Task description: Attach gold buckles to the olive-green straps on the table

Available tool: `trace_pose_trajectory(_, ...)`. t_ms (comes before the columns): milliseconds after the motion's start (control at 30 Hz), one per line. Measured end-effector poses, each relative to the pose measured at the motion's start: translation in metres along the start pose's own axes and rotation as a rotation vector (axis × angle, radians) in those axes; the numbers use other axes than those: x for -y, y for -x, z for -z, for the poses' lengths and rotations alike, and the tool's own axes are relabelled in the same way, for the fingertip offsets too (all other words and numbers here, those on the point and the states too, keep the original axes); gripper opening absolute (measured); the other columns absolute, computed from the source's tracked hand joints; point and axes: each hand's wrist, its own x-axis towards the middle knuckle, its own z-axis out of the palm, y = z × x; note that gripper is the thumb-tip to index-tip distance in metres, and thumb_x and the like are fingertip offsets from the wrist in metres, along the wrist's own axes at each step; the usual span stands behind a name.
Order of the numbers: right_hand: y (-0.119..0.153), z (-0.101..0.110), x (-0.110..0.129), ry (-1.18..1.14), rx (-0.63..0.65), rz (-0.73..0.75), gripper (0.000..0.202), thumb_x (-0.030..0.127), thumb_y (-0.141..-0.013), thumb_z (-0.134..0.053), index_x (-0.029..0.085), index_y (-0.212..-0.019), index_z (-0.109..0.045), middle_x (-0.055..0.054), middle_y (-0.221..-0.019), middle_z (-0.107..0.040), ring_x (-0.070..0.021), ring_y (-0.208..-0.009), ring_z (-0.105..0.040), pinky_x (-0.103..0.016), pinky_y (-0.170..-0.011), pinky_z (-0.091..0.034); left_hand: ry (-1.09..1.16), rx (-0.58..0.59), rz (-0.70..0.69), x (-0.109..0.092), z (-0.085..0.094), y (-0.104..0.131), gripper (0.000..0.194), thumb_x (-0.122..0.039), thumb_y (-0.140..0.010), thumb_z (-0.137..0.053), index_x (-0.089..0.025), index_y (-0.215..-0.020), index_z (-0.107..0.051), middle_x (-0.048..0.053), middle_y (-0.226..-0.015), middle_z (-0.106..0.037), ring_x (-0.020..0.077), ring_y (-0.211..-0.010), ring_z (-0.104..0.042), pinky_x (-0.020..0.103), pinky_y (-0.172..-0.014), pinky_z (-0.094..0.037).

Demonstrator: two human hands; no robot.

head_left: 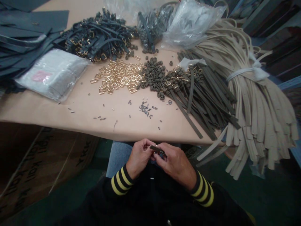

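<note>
Between my two hands, just off the table's front edge, is a short dark olive strap [156,148] with a glint of metal by it. My left hand [140,157] pinches its left end between thumb and fingers. My right hand [175,160] has its fingers closed round the right end. Gold buckles [121,77] lie heaped on the table beyond, beside a pile of small olive loops [154,73]. Nearer the edge are tiny metal pieces [145,109]. Olive straps with buckles [199,91] lie to the right.
The table [94,103] also bears dark buckled straps [98,37], a plastic-wrapped white packet [54,73] and a clear plastic bag [190,22]. A tied bundle of beige straps [256,110] hangs over the right edge. Cardboard boxes [44,160] stand below left.
</note>
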Motion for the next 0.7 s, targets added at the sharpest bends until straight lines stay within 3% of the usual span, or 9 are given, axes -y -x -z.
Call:
trace_pose_trajectory(200, 0.0, 0.003, -0.004, 0.118, 0.071, -0.064, 0.011, 0.015, -0.076, -0.048, 0.016, -0.08, -0.058, -0.007, -0.071, -0.062, -0.0193, -0.064, -0.058, -0.026, -0.057, -0.037, -0.042, 0.137, 0.074, 0.009, 0.005, 0.001, 0.014, -0.024, -0.063, -0.059, -0.011, -0.059, -0.053, -0.004, -0.048, -0.052, 0.0054, -0.038, -0.046, 0.018, -0.04, -0.039)
trace_pose_trajectory(367, -0.002, 0.01, -0.01, -0.199, 0.082, -0.179, 0.017, 0.033, -0.078, -0.05, 0.016, -0.076, -0.056, -0.002, -0.064, -0.06, -0.0151, -0.059, -0.056, -0.023, -0.054, -0.038, -0.003, 0.053, -0.013, 0.01, 0.006, 0.003, 0.014, -0.025, -0.065, -0.06, -0.012, -0.065, -0.054, -0.003, -0.054, -0.055, 0.0072, -0.046, -0.049, 0.019, -0.045, -0.04)
trace_pose_trajectory(567, -0.005, 0.004, -0.017, -0.405, 0.101, -0.242, 0.011, 0.025, -0.073, -0.053, 0.014, -0.076, -0.055, -0.002, -0.069, -0.06, -0.0142, -0.065, -0.055, -0.024, -0.06, -0.041, -0.023, 0.069, -0.047, 0.008, 0.004, 0.004, 0.014, -0.025, -0.066, -0.06, -0.012, -0.063, -0.055, -0.002, -0.053, -0.055, 0.0075, -0.049, -0.048, 0.02, -0.05, -0.04)
trace_pose_trajectory(700, -0.007, 0.002, -0.022, -0.521, 0.083, -0.265, 0.016, 0.027, -0.073, -0.053, 0.013, -0.08, -0.053, -0.001, -0.065, -0.058, -0.0123, -0.058, -0.054, -0.023, -0.056, -0.041, 0.023, 0.144, 0.008, 0.009, 0.003, 0.007, 0.018, -0.026, -0.069, -0.058, -0.011, -0.078, -0.056, 0.002, -0.071, -0.059, 0.0086, -0.057, -0.052, 0.022, -0.053, -0.043)
